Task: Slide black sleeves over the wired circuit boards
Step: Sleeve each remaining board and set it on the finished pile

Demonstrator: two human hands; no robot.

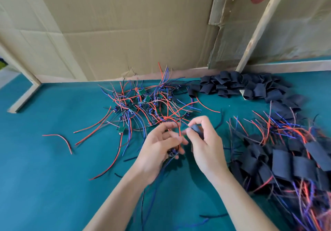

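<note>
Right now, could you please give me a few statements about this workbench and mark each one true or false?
1. The right hand holds a black sleeve. True.
2. The left hand is empty and rests flat on the green mat. False: its fingers curl round a wired circuit board with red and blue wires.
3. The pile of bare boards lies beyond the hands, toward the cardboard wall. True.
4. The sleeved boards are stacked to the person's left. False: they lie on the right.
5. A pile of empty sleeves sits at the far right by the wall. True.
</note>
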